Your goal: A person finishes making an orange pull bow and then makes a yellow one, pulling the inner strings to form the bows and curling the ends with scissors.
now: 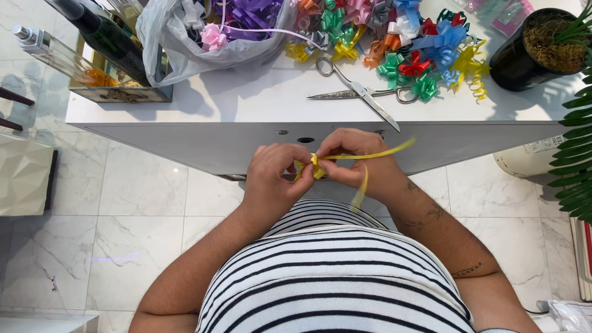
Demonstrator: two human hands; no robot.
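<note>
A yellow ribbon [376, 152] is pinched between both my hands, just below the front edge of the white table [246, 102]. My left hand [271, 182] grips the folded loops of the ribbon at its left end. My right hand [357, 157] holds the same bundle from the right, with one ribbon tail running out to the right and another hanging down over my wrist. Both hands are closed on the ribbon and touch each other.
Open scissors [364, 94] lie on the table near its front edge. Behind them is a pile of several coloured ribbon bows [413, 43], a plastic bag of ribbons [203, 37], a dark bottle [105, 34] and a black plant pot [542, 46].
</note>
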